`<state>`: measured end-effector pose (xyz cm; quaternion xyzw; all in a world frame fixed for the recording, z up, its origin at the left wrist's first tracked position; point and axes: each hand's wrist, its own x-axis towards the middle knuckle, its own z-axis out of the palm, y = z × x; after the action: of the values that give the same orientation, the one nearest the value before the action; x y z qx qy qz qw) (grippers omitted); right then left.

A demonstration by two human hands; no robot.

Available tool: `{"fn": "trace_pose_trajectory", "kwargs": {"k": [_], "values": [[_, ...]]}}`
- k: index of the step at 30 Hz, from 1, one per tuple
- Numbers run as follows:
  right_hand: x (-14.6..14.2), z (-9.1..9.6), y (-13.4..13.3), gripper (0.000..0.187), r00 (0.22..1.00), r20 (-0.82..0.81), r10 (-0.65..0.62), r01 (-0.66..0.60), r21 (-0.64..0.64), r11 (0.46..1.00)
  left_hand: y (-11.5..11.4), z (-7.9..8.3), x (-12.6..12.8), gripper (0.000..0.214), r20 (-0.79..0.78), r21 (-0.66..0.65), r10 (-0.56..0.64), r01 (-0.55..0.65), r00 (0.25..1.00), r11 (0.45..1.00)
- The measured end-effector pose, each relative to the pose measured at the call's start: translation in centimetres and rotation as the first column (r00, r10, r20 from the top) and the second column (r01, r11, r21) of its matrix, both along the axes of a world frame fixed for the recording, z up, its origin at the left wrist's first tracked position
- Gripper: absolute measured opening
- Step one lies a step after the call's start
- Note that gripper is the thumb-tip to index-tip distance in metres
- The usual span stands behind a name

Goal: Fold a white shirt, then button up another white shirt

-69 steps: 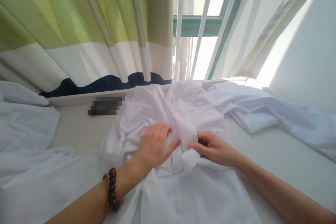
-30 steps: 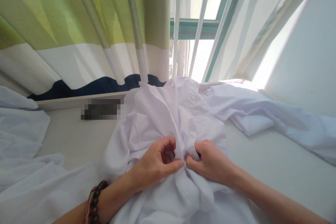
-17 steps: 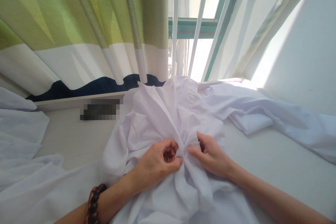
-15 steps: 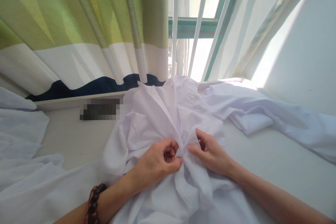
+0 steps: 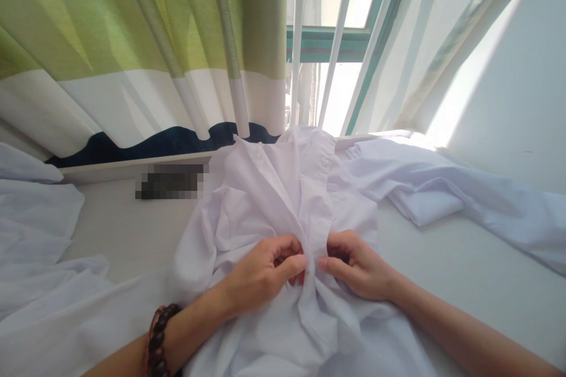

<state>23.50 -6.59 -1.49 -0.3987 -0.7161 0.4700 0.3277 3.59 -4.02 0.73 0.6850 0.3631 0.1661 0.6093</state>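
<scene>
A crumpled white shirt (image 5: 269,188) lies on a pale flat surface (image 5: 464,259) in front of me. My left hand (image 5: 260,268), with a dark bead bracelet (image 5: 154,344) at the wrist, pinches one edge of the shirt's front band between thumb and curled fingers. My right hand (image 5: 354,265) is curled on the facing edge of the same band. Both hands meet at the raised fold (image 5: 313,218) running up the shirt's middle.
More white cloth lies at the left (image 5: 35,230) and another white garment at the right (image 5: 433,188). A green, white and navy striped curtain (image 5: 132,53) hangs behind, beside a barred window (image 5: 336,47). A white wall (image 5: 522,100) stands at the right.
My right hand's fingers have curled down from a looser hold onto the band. Both hands have drawn closer together, pulling the fold up between them.
</scene>
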Motion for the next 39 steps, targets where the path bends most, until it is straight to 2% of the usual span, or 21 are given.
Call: {"fn": "trace_pose_trajectory", "kwargs": {"k": [4,9,17,28,36,39], "values": [[-0.08,-0.34,0.20,0.027,0.998,0.024,-0.066,0.066,-0.010,0.998,0.07,-0.59,0.11,0.024,-0.047,0.039,0.043,-0.042,0.998,0.998],[-0.31,-0.61,0.22,0.024,0.983,-0.094,-0.157,0.143,-0.136,0.980,0.08,-1.02,-0.04,0.022,-0.103,0.103,0.050,-0.039,0.993,0.994],[-0.24,-0.38,0.13,0.019,0.995,0.013,-0.094,0.095,-0.083,0.992,0.06,-0.63,-0.16,0.028,-0.096,0.104,0.012,-0.001,0.995,0.995],[0.54,-0.68,0.46,0.025,0.997,-0.074,-0.019,0.000,-0.246,0.969,-0.03,-0.78,-0.18,0.020,-0.070,0.149,0.014,-0.004,0.997,0.989],[0.10,-0.91,0.49,0.022,0.988,-0.071,-0.133,0.121,-0.151,0.981,0.10,-0.87,-0.37,0.018,-0.099,0.143,-0.012,0.026,0.995,0.989],[0.06,-0.86,0.49,0.021,0.987,-0.077,-0.140,0.128,-0.142,0.982,0.07,-0.95,-0.39,0.017,-0.093,0.147,-0.013,0.027,0.996,0.989]]}}
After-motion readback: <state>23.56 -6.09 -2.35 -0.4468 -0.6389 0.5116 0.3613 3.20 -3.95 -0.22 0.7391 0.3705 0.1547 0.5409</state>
